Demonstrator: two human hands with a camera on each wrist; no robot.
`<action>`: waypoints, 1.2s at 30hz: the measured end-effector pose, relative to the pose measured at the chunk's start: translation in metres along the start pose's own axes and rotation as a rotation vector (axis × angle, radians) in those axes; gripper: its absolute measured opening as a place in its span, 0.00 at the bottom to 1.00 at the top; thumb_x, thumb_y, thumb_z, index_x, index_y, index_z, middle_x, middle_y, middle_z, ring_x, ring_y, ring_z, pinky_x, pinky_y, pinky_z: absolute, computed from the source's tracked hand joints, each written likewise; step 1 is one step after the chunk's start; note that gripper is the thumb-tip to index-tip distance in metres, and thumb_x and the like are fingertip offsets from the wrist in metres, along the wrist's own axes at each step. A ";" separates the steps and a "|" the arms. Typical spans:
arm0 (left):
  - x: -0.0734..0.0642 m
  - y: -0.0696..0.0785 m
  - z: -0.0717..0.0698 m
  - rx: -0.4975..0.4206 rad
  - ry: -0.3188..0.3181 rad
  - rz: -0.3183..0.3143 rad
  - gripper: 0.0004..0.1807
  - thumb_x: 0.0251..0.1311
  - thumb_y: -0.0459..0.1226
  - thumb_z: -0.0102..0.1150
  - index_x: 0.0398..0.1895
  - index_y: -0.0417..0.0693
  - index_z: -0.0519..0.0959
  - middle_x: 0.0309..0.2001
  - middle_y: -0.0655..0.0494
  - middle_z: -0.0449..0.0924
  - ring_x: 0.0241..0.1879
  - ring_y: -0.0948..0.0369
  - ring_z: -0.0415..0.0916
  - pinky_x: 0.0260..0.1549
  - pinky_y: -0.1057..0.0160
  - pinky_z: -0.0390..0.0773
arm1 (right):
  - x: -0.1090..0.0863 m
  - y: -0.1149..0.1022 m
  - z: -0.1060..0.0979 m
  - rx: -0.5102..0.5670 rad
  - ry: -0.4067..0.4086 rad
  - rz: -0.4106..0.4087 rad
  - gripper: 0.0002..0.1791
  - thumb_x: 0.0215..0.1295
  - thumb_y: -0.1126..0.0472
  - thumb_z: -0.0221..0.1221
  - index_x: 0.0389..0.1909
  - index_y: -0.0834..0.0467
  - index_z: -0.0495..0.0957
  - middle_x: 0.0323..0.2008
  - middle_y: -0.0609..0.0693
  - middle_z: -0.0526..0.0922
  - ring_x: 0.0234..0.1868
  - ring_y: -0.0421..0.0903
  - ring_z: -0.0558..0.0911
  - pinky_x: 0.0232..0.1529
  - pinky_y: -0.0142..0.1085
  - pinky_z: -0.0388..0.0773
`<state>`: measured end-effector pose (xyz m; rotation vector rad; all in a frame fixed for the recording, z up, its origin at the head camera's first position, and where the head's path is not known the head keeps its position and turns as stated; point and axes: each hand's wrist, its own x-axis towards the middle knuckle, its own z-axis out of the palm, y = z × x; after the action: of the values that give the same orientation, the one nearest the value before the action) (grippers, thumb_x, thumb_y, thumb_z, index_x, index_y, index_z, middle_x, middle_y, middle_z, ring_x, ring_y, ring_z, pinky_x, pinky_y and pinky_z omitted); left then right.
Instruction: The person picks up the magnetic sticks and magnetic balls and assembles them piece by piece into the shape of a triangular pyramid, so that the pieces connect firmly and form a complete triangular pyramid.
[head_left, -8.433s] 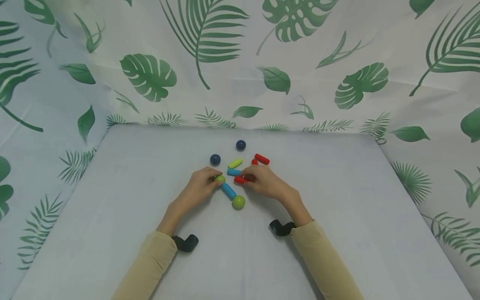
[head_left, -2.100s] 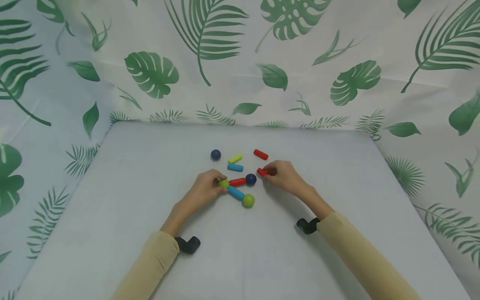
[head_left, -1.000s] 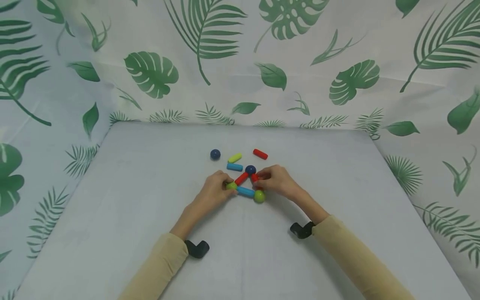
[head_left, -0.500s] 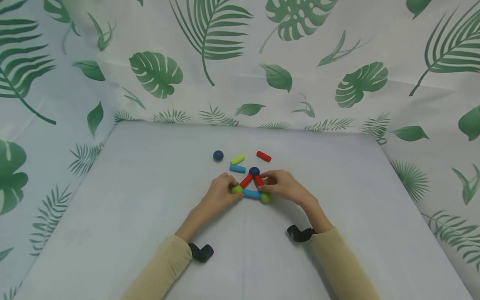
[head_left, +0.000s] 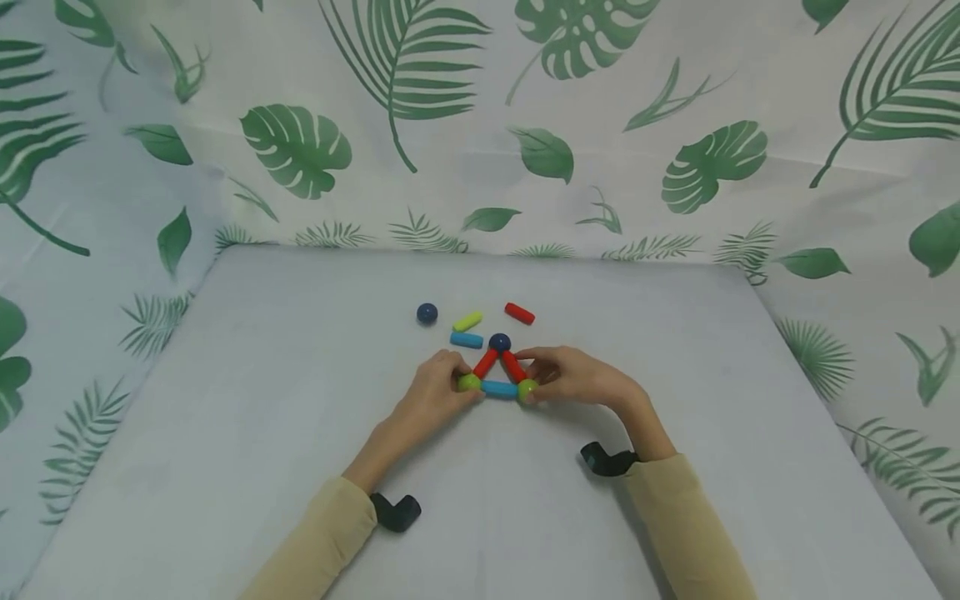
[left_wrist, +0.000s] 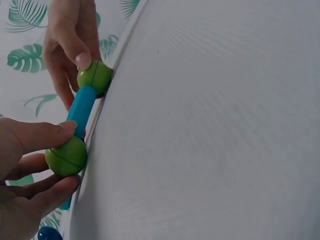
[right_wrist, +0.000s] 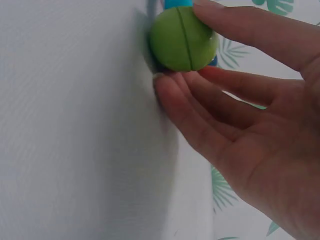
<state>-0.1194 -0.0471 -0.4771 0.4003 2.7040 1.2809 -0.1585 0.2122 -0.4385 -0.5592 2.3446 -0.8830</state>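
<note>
A triangle of toy rods and balls lies on the table. Its base is a blue rod [head_left: 499,389] between a left green ball [head_left: 469,382] and a right green ball [head_left: 527,390]. Two red rods, the left one [head_left: 486,363] and the right one [head_left: 513,367], slant up to a dark blue ball [head_left: 499,342] at the far corner. My left hand [head_left: 435,390] pinches the left green ball between thumb and fingers. Thumb and fingers of my right hand [head_left: 583,379] hold the right green ball, which the right wrist view shows up close [right_wrist: 182,40].
Beyond the triangle lie a loose blue rod [head_left: 467,340], a yellow rod [head_left: 468,322], another red rod [head_left: 520,313] and a second dark blue ball [head_left: 427,313]. A leaf-patterned cloth [head_left: 450,183] rises behind the white table [head_left: 300,333].
The structure gained a red rod and a dark blue ball, then a second red rod, becoming a triangle. My right hand has shifted from the second red rod to the right green ball.
</note>
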 end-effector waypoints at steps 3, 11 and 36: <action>-0.001 -0.002 -0.004 -0.016 -0.017 -0.022 0.17 0.60 0.42 0.75 0.48 0.46 0.82 0.39 0.55 0.77 0.38 0.60 0.73 0.38 0.65 0.78 | 0.001 0.001 0.000 0.022 0.008 -0.012 0.35 0.64 0.56 0.70 0.71 0.59 0.71 0.53 0.54 0.85 0.55 0.51 0.83 0.59 0.48 0.82; 0.016 -0.003 -0.021 0.037 0.025 0.023 0.12 0.71 0.39 0.63 0.52 0.43 0.83 0.46 0.52 0.82 0.46 0.58 0.79 0.50 0.59 0.83 | 0.004 0.006 -0.001 0.037 0.001 -0.022 0.35 0.65 0.55 0.69 0.71 0.59 0.72 0.54 0.55 0.84 0.56 0.52 0.82 0.60 0.48 0.81; 0.057 -0.003 -0.025 0.345 -0.084 0.148 0.18 0.68 0.31 0.64 0.59 0.35 0.81 0.48 0.46 0.81 0.52 0.52 0.78 0.59 0.56 0.80 | 0.004 0.005 0.002 0.043 0.016 -0.037 0.34 0.64 0.55 0.70 0.70 0.58 0.73 0.54 0.54 0.84 0.55 0.51 0.82 0.60 0.48 0.81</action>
<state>-0.1802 -0.0509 -0.4631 0.6837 2.8673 0.7996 -0.1611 0.2125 -0.4450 -0.5814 2.3300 -0.9561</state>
